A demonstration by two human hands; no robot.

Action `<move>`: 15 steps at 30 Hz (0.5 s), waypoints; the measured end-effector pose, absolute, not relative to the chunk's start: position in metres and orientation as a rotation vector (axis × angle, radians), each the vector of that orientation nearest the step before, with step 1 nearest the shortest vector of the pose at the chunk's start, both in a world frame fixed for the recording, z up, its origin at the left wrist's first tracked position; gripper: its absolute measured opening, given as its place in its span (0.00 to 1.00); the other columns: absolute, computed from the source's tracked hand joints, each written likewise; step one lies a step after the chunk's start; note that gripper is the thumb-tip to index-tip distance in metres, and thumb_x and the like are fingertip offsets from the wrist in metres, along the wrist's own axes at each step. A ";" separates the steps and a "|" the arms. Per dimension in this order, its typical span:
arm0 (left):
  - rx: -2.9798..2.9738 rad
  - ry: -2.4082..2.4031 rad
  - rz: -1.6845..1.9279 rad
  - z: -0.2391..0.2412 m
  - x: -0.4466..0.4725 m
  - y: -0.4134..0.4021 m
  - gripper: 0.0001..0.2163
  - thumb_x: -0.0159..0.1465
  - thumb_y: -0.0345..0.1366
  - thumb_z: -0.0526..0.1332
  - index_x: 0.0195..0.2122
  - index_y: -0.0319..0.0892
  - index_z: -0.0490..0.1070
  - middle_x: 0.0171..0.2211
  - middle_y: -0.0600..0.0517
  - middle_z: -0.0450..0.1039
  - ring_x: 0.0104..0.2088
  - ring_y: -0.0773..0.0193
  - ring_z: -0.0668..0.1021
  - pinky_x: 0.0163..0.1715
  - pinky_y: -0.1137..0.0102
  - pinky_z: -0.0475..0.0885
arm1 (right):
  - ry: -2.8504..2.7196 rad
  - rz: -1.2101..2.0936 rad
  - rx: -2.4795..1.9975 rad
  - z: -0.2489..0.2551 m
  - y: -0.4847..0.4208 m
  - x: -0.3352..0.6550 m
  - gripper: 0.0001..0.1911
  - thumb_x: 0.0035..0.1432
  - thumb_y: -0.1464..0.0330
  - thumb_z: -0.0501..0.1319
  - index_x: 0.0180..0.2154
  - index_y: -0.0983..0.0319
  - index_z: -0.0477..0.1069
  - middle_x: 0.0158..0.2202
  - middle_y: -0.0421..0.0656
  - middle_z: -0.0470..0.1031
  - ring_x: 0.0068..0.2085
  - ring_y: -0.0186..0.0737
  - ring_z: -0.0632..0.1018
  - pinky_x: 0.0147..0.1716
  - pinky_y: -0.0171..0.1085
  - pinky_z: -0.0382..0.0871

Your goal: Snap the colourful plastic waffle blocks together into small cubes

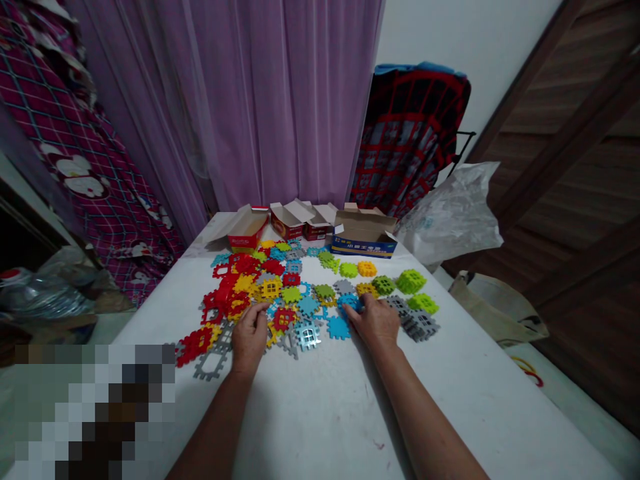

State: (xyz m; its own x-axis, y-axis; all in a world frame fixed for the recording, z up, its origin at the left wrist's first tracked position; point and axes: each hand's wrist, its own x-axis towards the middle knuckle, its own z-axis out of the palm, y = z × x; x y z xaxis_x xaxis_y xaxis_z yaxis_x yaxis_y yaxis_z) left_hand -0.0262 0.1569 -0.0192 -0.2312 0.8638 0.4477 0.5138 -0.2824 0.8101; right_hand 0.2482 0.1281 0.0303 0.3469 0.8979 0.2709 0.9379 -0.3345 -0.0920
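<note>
Many notched plastic building tiles lie in a loose pile on the white table. My left hand (250, 339) rests at the pile's near left side, fingers curled in; whatever they may hold is hidden. Close to it are a red window tile (284, 319) and a grey frame tile (211, 364). My right hand (377, 323) is closed at a blue tile (349, 301), thumb and fingertips against its edge. Just below lies another blue tile (339, 327). Beside that hand, on the right, is a stack of grey tiles (421, 325).
Open cardboard boxes line the far edge, including a blue box (364, 248) and a red box (249, 235). Light green tile stacks (411, 281) sit at the right. A clear plastic bag (450, 217) stands beyond the table's right edge. Part of the lower left is pixelated.
</note>
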 end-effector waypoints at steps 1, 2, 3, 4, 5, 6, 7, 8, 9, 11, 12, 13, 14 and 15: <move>1.703 1.646 1.516 -0.020 -0.026 0.157 0.13 0.62 0.40 0.54 0.38 0.47 0.79 0.38 0.51 0.82 0.41 0.58 0.82 0.43 0.65 0.76 | -1.659 -0.245 -2.382 0.028 0.128 0.247 0.24 0.59 0.47 0.59 0.42 0.60 0.75 0.36 0.51 0.78 0.41 0.50 0.78 0.37 0.40 0.63; 1.703 1.650 1.512 -0.020 -0.026 0.157 0.13 0.62 0.40 0.54 0.38 0.47 0.79 0.38 0.51 0.82 0.41 0.58 0.82 0.43 0.65 0.76 | -1.665 -0.240 -2.384 0.027 0.128 0.247 0.24 0.59 0.47 0.59 0.42 0.60 0.75 0.36 0.51 0.78 0.42 0.51 0.78 0.37 0.41 0.62; 1.704 1.652 1.507 -0.020 -0.026 0.157 0.13 0.62 0.40 0.54 0.38 0.47 0.79 0.39 0.50 0.82 0.41 0.58 0.82 0.43 0.64 0.76 | -1.669 -0.237 -2.385 0.026 0.128 0.247 0.24 0.59 0.47 0.60 0.41 0.61 0.75 0.36 0.52 0.78 0.43 0.51 0.77 0.38 0.41 0.62; 1.706 1.653 1.500 -0.020 -0.026 0.157 0.13 0.62 0.41 0.54 0.38 0.47 0.79 0.39 0.50 0.82 0.41 0.58 0.82 0.43 0.64 0.76 | -1.674 -0.237 -2.384 0.025 0.128 0.246 0.24 0.59 0.47 0.60 0.41 0.61 0.75 0.37 0.52 0.78 0.44 0.52 0.77 0.38 0.42 0.62; 1.707 1.652 1.491 -0.019 -0.026 0.156 0.14 0.62 0.41 0.54 0.39 0.46 0.79 0.39 0.50 0.82 0.41 0.58 0.82 0.43 0.64 0.76 | -1.678 -0.240 -2.380 0.024 0.128 0.246 0.24 0.59 0.47 0.60 0.41 0.61 0.75 0.37 0.52 0.78 0.45 0.53 0.76 0.39 0.42 0.62; 1.706 1.651 1.482 -0.018 -0.026 0.156 0.14 0.62 0.41 0.54 0.39 0.46 0.79 0.39 0.50 0.81 0.41 0.57 0.82 0.43 0.64 0.76 | -1.680 -0.247 -2.373 0.024 0.127 0.246 0.24 0.59 0.47 0.60 0.42 0.61 0.75 0.38 0.53 0.78 0.46 0.53 0.76 0.40 0.43 0.61; 1.703 1.650 1.474 -0.017 -0.026 0.156 0.14 0.62 0.42 0.54 0.39 0.46 0.79 0.39 0.49 0.81 0.41 0.57 0.82 0.43 0.63 0.76 | -1.681 -0.254 -2.363 0.023 0.127 0.247 0.24 0.58 0.47 0.60 0.42 0.61 0.75 0.39 0.53 0.78 0.47 0.54 0.75 0.40 0.44 0.61; 1.699 1.650 1.469 -0.017 -0.026 0.155 0.14 0.62 0.42 0.54 0.39 0.46 0.79 0.39 0.49 0.81 0.41 0.57 0.82 0.42 0.63 0.76 | -1.682 -0.260 -2.352 0.023 0.127 0.247 0.24 0.58 0.47 0.60 0.42 0.62 0.75 0.40 0.53 0.78 0.48 0.55 0.74 0.41 0.44 0.61; 1.694 1.649 1.466 -0.016 -0.025 0.155 0.14 0.62 0.42 0.54 0.39 0.46 0.79 0.39 0.49 0.81 0.41 0.57 0.82 0.42 0.63 0.76 | -1.684 -0.266 -2.339 0.023 0.126 0.247 0.24 0.58 0.48 0.60 0.41 0.62 0.74 0.40 0.54 0.78 0.49 0.55 0.74 0.42 0.45 0.60; 1.687 1.646 1.464 -0.014 -0.025 0.154 0.14 0.62 0.42 0.54 0.39 0.46 0.78 0.39 0.49 0.81 0.41 0.58 0.81 0.43 0.64 0.76 | -1.694 -0.273 -2.315 0.022 0.126 0.247 0.24 0.59 0.48 0.60 0.40 0.62 0.74 0.41 0.54 0.79 0.50 0.56 0.72 0.44 0.46 0.59; 1.685 1.644 1.466 -0.014 -0.025 0.154 0.14 0.62 0.42 0.54 0.39 0.46 0.78 0.39 0.50 0.81 0.41 0.58 0.81 0.43 0.64 0.75 | -1.699 -0.274 -2.306 0.022 0.126 0.247 0.23 0.59 0.49 0.60 0.40 0.62 0.74 0.42 0.53 0.79 0.51 0.56 0.72 0.45 0.47 0.58; 1.683 1.642 1.469 -0.013 -0.024 0.154 0.14 0.62 0.41 0.54 0.39 0.46 0.78 0.39 0.50 0.81 0.41 0.58 0.81 0.43 0.64 0.75 | -1.703 -0.274 -2.301 0.021 0.126 0.246 0.23 0.59 0.49 0.60 0.40 0.62 0.74 0.42 0.53 0.79 0.52 0.56 0.71 0.46 0.47 0.57; 1.682 1.640 1.472 -0.013 -0.024 0.154 0.14 0.62 0.41 0.54 0.39 0.46 0.78 0.39 0.50 0.81 0.41 0.58 0.81 0.44 0.64 0.75 | -1.706 -0.275 -2.299 0.021 0.126 0.246 0.23 0.59 0.49 0.60 0.40 0.62 0.74 0.42 0.53 0.79 0.52 0.56 0.71 0.47 0.48 0.57; 1.682 1.638 1.475 -0.013 -0.024 0.154 0.14 0.62 0.41 0.54 0.38 0.46 0.78 0.39 0.50 0.81 0.41 0.58 0.81 0.44 0.64 0.75 | -1.709 -0.279 -2.299 0.020 0.127 0.245 0.23 0.59 0.49 0.59 0.39 0.62 0.74 0.42 0.52 0.79 0.52 0.56 0.71 0.48 0.48 0.56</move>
